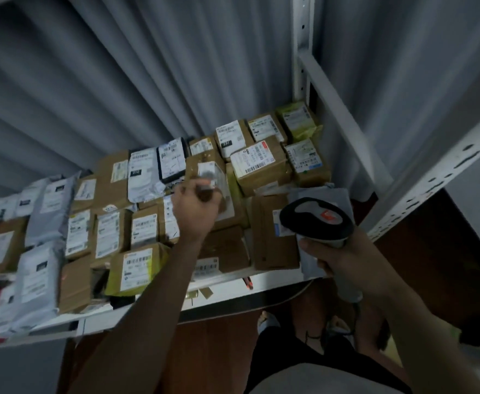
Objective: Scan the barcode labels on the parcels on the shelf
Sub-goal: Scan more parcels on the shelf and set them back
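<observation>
We are reaching our left hand (196,199) over the shelf (261,282), and its fingers are pinching a small blurry thing, maybe a little parcel (209,177) or its label; we cannot tell which. Our right hand (344,265) is wrapping its fingers round the handle of the barcode scanner (317,220). The little parcel is lying to the left of the scanner and farther back. The scanner's head is pointing toward the parcels. We are counting one scanner, two hands, and more than twenty parcels: brown boxes (261,166) and grey mailer bags (38,280).
</observation>
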